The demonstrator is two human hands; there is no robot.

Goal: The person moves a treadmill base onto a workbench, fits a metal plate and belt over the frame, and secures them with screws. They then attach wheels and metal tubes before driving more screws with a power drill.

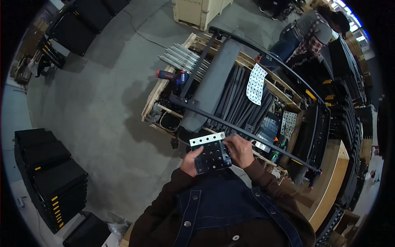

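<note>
A flat sheet with rows of round dots point(212, 156) is held in front of my chest. It is dark over most of its face, with a white strip along the far edge. My left hand point(190, 163) grips its left side, thumb on top. At the sheet's upper right edge, the fingers of my right hand point(240, 150) are pinched together. Whether they hold the edge or something small is hidden. Just beyond my hands stands a wooden crate point(154, 99) with a black metal frame point(230, 122) lying across it.
In the crate are a grey roll point(218, 78), dark strips point(232, 96) and a white dotted sheet point(256, 84). A red-and-blue power tool point(173, 76) lies near metal tubes point(183, 57). A person point(306, 35) bends at the far right. Black panels point(57, 173) are stacked at left.
</note>
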